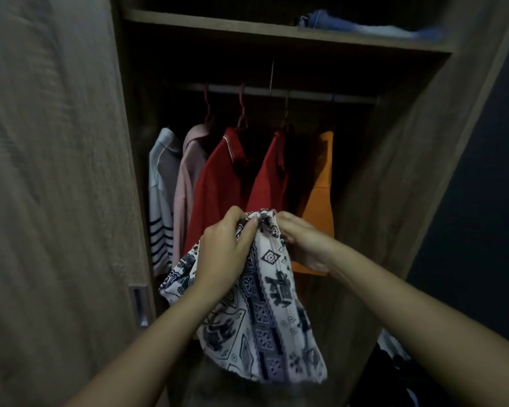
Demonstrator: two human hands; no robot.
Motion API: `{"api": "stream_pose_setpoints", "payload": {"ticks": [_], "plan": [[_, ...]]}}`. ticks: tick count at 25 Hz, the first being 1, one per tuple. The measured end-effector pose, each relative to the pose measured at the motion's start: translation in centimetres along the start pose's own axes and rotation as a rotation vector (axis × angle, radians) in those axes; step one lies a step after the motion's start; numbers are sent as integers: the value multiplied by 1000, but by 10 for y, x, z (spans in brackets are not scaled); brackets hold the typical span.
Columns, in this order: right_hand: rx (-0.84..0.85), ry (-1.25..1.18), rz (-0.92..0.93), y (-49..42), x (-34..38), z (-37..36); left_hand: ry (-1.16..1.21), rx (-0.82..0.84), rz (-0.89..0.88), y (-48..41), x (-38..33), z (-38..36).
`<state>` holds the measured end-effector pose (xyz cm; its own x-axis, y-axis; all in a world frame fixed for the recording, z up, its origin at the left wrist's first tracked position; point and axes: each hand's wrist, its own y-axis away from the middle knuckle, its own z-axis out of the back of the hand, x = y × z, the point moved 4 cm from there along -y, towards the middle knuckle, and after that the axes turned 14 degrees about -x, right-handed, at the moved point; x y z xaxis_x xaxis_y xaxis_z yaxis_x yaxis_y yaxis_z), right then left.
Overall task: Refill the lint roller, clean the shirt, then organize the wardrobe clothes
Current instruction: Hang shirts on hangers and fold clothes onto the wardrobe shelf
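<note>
patterned garment (pixel 265 312): showing white ground with dark navy geometric and figure print, near centre
striped top (pixel 159 207): showing white, navy horizontal stripes low down, hanging far left
pink garment (pixel 188 183): showing pale pink, right of the striped one
red shirt (pixel 218 189): showing deep red, pale trim at collar
second red shirt (pixel 272 177): showing same red
orange garment (pixel 321 201): glowing bright orange, far right
hangers (pixel 241 113): showing pinkish red
folded clothes (pixel 350 23): showing blue and pale blue, top shelf
wardrobe (pixel 56 171): showing grey-brown wood grain
</note>
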<state>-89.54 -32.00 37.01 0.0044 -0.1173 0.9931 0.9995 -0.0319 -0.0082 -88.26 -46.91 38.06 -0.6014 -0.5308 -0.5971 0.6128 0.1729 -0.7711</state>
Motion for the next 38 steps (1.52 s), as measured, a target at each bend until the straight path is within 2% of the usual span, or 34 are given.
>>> {"api": "stream_pose_setpoints", "payload": {"ticks": [3, 6, 8, 11, 13, 16, 18, 21, 22, 24, 25, 28, 29, 30, 32, 34, 36, 38], "plan": [[50, 62, 97, 1, 1, -1, -79, -48, 15, -1, 0, -3], [-22, 150, 183, -1, 0, 6, -54, -18, 75, -5, 12, -12], [-89, 179, 216, -6, 3, 15, 85, 223, 122, -5, 33, -18], [-174, 214, 266, -9, 18, 35, 86, 775, 58, 18, 56, -19], [-171, 337, 327, -7, 27, 47, -88, 856, -140, 25, 67, -11], [-139, 453, 379, -4, 27, 62, -481, 791, -446, 16, 87, 1], [-110, 476, 370, -3, 16, 69, -534, 719, -449, 1, 94, 8], [-74, 413, 322, 2, -5, 77, -354, 736, -425, -17, 81, 23], [-82, 376, 311, 4, -11, 79, -297, 667, -408, -26, 79, 30], [-97, 255, 278, 4, -24, 81, -230, 418, -372, -41, 80, 43], [-107, 183, 262, 4, -28, 80, -192, 369, -297, -42, 83, 47], [-184, -26, 238, -1, -27, 80, 122, 589, 106, -16, 81, 35], [-215, -93, 229, -3, -25, 81, 160, 609, 126, -10, 74, 33], [-243, -116, 225, -5, -27, 81, 149, 557, 85, -10, 66, 35], [-296, -16, 255, -5, -33, 77, 196, 309, 10, -24, 48, 48], [-274, 121, 251, -3, -41, 64, 324, 104, 22, -41, 37, 62], [-300, 117, 241, -2, -37, 60, 354, 127, 61, -46, 34, 61], [-418, 48, 260, -6, -28, 70, 330, 230, 113, -42, 41, 50]]}}
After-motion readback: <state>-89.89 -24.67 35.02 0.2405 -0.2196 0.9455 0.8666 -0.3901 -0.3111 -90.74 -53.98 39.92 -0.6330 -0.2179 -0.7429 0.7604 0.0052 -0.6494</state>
